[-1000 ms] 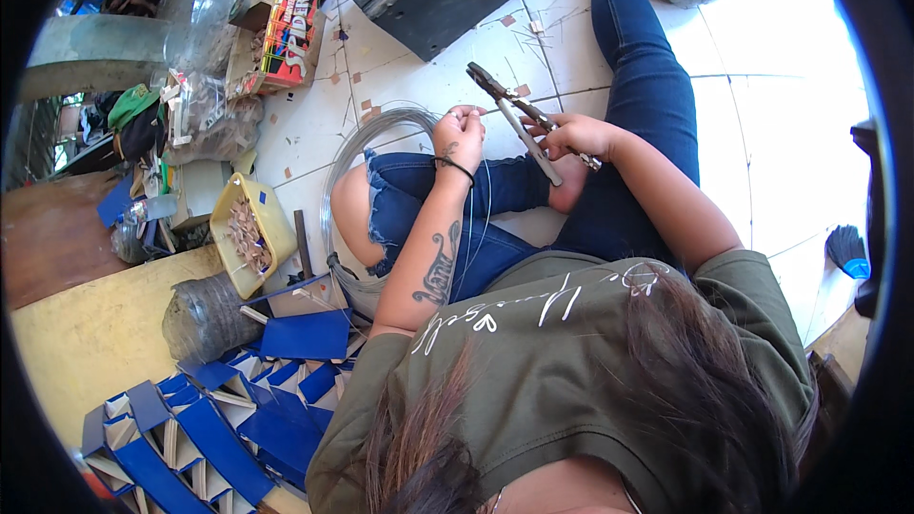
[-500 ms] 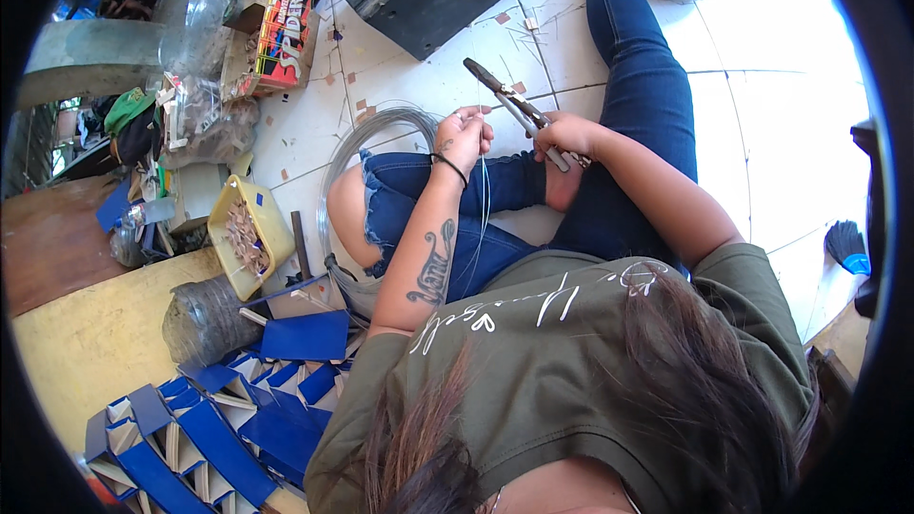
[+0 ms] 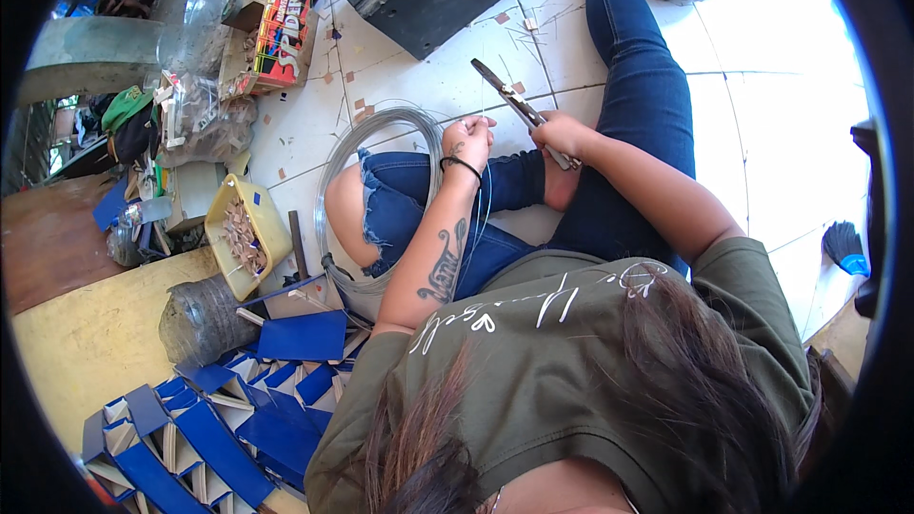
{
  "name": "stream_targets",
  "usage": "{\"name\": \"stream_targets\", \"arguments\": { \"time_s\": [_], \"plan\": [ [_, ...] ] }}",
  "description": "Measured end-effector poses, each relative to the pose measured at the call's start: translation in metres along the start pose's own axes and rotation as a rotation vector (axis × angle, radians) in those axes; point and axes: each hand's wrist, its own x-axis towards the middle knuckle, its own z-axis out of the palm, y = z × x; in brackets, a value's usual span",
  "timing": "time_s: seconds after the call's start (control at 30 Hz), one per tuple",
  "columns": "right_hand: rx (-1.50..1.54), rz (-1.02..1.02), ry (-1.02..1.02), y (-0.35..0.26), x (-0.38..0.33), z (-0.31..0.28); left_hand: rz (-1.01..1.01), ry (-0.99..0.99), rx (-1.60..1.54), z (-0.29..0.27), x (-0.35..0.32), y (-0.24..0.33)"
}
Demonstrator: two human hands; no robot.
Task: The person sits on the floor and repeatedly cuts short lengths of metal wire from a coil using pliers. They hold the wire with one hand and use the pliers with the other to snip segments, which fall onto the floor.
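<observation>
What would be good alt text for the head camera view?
A seated person's left hand pinches thin wire while the right hand grips pliers over a tiled floor. Blue folded card pieces lie beside them.

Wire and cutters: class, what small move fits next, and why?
Probably close the cutters on the wire: the right hand aims their tip toward the left hand, which pinches a strand from the coil.

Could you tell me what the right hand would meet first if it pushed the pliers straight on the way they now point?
Probably the dark board on the tiled floor, beyond the pliers; depth is uncertain.
</observation>
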Motion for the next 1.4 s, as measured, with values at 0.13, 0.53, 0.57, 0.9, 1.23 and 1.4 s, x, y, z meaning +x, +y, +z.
{"name": "stream_targets", "arguments": {
  "time_s": [0.13,0.53,0.57,0.9,1.23,1.4],
  "plan": [
    [-0.055,0.044,0.013,-0.001,0.001,0.001,-0.008,0.0,-0.011,0.002,0.003,0.0],
    [0.223,-0.106,-0.396,-0.009,-0.022,-0.023,0.059,-0.012,-0.104,-0.013,0.003,0.022],
    [0.224,-0.097,-0.415,-0.01,-0.023,-0.023,0.081,-0.007,-0.099,-0.014,0.004,0.023],
    [0.136,-0.137,-0.531,-0.014,-0.027,-0.023,0.136,-0.03,0.191,-0.017,0.011,0.026],
    [0.115,-0.108,-0.517,-0.014,-0.023,-0.02,0.131,-0.051,0.16,-0.02,0.016,0.019],
    [0.255,-0.086,-0.532,-0.005,-0.021,-0.019,0.227,-0.015,0.108,-0.018,0.021,0.005]
  ]
}}
